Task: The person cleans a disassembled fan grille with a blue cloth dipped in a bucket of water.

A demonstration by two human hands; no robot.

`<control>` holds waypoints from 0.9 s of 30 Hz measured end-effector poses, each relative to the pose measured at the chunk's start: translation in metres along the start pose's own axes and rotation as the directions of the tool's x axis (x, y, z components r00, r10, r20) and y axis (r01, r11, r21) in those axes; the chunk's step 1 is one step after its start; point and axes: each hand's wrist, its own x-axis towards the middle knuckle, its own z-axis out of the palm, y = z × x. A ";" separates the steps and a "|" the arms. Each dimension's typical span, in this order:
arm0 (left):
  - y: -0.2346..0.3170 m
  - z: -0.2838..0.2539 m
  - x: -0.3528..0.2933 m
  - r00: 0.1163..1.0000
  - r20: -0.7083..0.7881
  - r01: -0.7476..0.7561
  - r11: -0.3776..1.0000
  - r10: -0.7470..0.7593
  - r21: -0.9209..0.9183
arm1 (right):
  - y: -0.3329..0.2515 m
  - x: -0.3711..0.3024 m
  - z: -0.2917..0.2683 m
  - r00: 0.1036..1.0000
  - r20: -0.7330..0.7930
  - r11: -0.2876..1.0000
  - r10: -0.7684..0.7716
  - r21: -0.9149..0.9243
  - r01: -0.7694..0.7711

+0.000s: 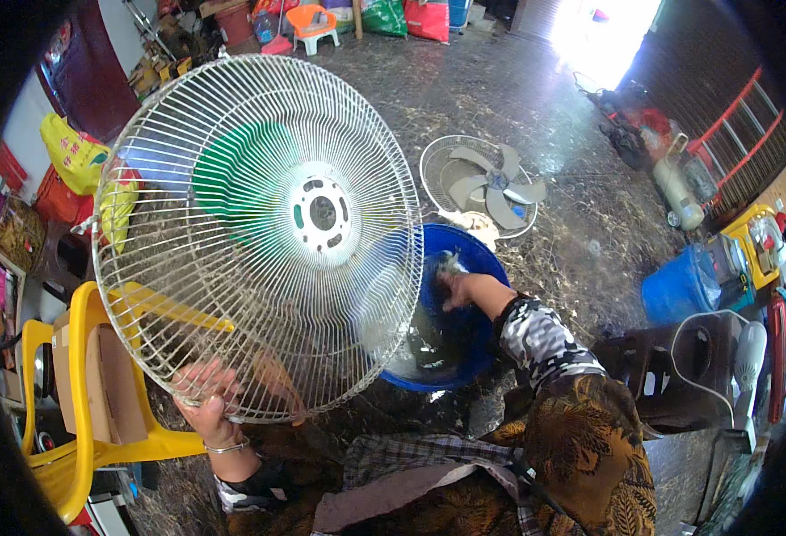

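My left hand (pixel 210 397) is closed on the lower left rim of a large round wire fan grille (pixel 328 177), which it holds tilted up in front of me. The grille's white wires spread from a slotted centre ring. My right hand (pixel 466 291) reaches into a blue bucket (pixel 493 261) of water, just right of the grille. Its fingers are closed around a small pale, greenish thing, too unclear to name. Part of the bucket shows only through the wires.
Beyond the bucket, grey fan blades (pixel 500 189) lie on another grille on the wet floor. A green basin (pixel 241 174) shows behind the held grille. At left stands a yellow chair (pixel 84 393) with a cardboard box; at right, a blue bin (pixel 674 290) and a dark stool (pixel 679 366).
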 end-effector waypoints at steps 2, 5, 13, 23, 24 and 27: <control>-0.004 -0.004 -0.002 1.000 -0.001 0.001 0.999 -0.002 -0.045 | -0.026 0.004 0.003 0.991 0.131 0.994 0.020 -0.110 -0.006; -0.002 0.005 -0.004 1.000 0.022 0.008 0.999 -0.009 0.053 | -0.015 0.014 0.042 0.928 0.372 0.983 0.033 -0.178 0.037; -0.012 0.009 -0.006 0.996 0.081 0.018 0.996 -0.025 0.086 | -0.059 -0.013 -0.016 0.737 0.673 0.952 0.051 -0.257 0.168; -0.025 0.053 -0.005 0.927 0.374 0.012 0.998 0.010 -0.059 | -0.186 -0.189 -0.244 0.910 -0.320 0.881 -0.264 0.303 0.362; -0.028 0.054 -0.004 0.922 0.386 0.000 0.997 0.028 -0.071 | -0.197 -0.188 -0.247 0.841 -0.449 0.847 -0.301 0.279 0.452; -0.028 0.056 -0.002 0.911 0.409 -0.025 0.997 0.053 -0.074 | -0.225 -0.170 -0.224 0.802 -0.559 0.760 -0.210 0.422 0.493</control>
